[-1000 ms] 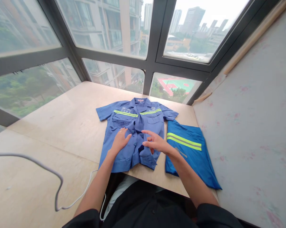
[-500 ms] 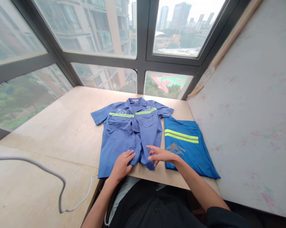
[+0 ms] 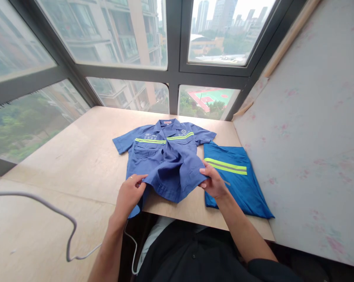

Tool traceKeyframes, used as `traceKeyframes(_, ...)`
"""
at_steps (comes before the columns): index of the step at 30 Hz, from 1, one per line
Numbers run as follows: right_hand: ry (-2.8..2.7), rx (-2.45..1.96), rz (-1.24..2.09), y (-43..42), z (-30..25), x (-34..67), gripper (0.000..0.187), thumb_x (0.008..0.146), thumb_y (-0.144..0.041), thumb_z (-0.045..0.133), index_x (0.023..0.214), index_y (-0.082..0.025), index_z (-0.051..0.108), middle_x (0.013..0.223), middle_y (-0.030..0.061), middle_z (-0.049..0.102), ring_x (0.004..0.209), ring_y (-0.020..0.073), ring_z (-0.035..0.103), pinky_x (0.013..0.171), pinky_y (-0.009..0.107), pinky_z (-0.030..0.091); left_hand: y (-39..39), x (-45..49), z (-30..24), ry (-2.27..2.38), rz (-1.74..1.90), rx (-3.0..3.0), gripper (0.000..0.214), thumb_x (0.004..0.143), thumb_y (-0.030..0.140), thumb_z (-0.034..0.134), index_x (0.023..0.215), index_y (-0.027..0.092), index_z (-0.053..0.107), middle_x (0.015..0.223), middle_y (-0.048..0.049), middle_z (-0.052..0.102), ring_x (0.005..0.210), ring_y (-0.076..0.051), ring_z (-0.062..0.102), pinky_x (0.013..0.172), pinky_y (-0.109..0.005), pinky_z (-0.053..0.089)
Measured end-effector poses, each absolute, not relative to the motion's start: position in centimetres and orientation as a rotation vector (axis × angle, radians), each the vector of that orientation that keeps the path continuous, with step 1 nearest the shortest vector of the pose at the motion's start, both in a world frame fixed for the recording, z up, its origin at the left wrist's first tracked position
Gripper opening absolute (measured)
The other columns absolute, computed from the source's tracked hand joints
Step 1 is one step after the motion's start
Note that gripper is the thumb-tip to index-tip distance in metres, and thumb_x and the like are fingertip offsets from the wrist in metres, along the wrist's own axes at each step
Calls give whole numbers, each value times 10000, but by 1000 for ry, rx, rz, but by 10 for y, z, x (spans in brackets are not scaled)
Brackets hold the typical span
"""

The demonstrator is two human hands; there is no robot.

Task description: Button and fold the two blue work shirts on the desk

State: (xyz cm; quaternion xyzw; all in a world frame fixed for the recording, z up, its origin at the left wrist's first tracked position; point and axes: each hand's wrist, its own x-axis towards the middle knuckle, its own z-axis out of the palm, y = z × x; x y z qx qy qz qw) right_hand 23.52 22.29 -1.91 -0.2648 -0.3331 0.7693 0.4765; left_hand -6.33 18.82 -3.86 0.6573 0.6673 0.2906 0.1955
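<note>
A blue short-sleeved work shirt (image 3: 165, 156) with yellow-green reflective stripes lies front up on the pale wooden table (image 3: 85, 156), collar towards the window. Its lower part is lifted off the table. My left hand (image 3: 130, 194) is closed on the hem at the left side. My right hand (image 3: 212, 181) is closed on the hem at the right side, and the cloth sags between them. Right of the shirt lies a folded brighter blue garment (image 3: 235, 184) with reflective stripes, partly under my right wrist.
A white cable (image 3: 62, 213) loops over the table's near left part and hangs down at the front edge. Large windows (image 3: 130, 35) close off the far side. A pale wall (image 3: 306, 137) stands along the right. My dark-clothed lap is below the table edge.
Both hands went from lying on the shirt's front to its lower hem, took hold of it and raised it off the table, spreading apart.
</note>
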Motion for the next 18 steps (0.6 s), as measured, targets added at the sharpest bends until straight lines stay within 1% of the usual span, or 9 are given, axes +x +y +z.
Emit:
traceKeyframes(2, -660, -567, 1778, 229, -10, 239, 154, 751, -275, 673, 861, -200, 595, 472, -89, 434, 380, 51, 357, 397, 153, 368, 182, -65, -46, 1695, 562, 2085, 299, 809, 237, 539, 1024, 218, 747, 951, -62, 681, 865, -205, 631, 840, -354, 507)
traceKeyframes(3, -604, -533, 1745, 232, -6, 241, 121, 753, -271, 674, 774, -204, 576, 436, -92, 398, 385, 55, 369, 421, 151, 394, 178, -65, -51, 1615, 467, 2174, 297, 814, 233, 550, 1038, 224, 743, 1014, -74, 678, 934, -221, 633, 880, -372, 505)
traceKeyframes(5, -529, -472, 1716, 237, -1, 246, 252, 749, -271, 691, 617, -201, 489, 406, -88, 362, 398, 58, 393, 458, 147, 431, 169, -63, -62, 1535, 360, 2288, 325, 830, 245, 569, 1120, 225, 713, 1146, -101, 655, 1059, -253, 618, 942, -404, 497)
traceKeyframes(7, -487, -412, 1716, 240, 4, 251, 381, 748, -267, 706, 536, -195, 397, 408, -84, 360, 405, 53, 406, 473, 142, 450, 160, -58, -72, 1539, 327, 2358, 438, 834, 265, 593, 1266, 207, 629, 1279, -136, 603, 1179, -292, 571, 993, -442, 477)
traceKeyframes(10, -461, -336, 1706, 243, 16, 259, 440, 753, -227, 698, 509, -192, 334, 423, -88, 376, 402, 47, 414, 485, 145, 469, 150, -46, -85, 1465, 324, 2456, 687, 812, 270, 627, 1460, 181, 416, 1487, -164, 429, 1385, -335, 384, 1098, -498, 384)
traceKeyframes(13, -496, -319, 1666, 246, 29, 271, 444, 757, -191, 678, 508, -191, 310, 426, -95, 377, 393, 46, 417, 475, 153, 465, 144, -25, -100, 1320, 299, 2522, 826, 823, 272, 619, 1542, 190, 222, 1586, -141, 265, 1479, -315, 195, 1174, -514, 264)
traceKeyframes(15, -525, -329, 1613, 248, 39, 283, 443, 747, -170, 670, 509, -192, 297, 423, -96, 369, 397, 49, 433, 476, 162, 461, 141, -9, -111, 1300, 279, 2520, 885, 819, 224, 593, 1563, 189, 115, 1605, -134, 213, 1494, -294, 141, 1190, -507, 226)
traceKeyframes(18, -494, -292, 1483, 250, 55, 309, 419, 734, -128, 628, 523, -204, 274, 427, -89, 372, 408, 65, 460, 470, 182, 448, 140, 3, -128, 1372, 289, 2472, 941, 789, 111, 514, 1568, 157, -13, 1612, -146, 174, 1500, -263, 116, 1193, -478, 228)
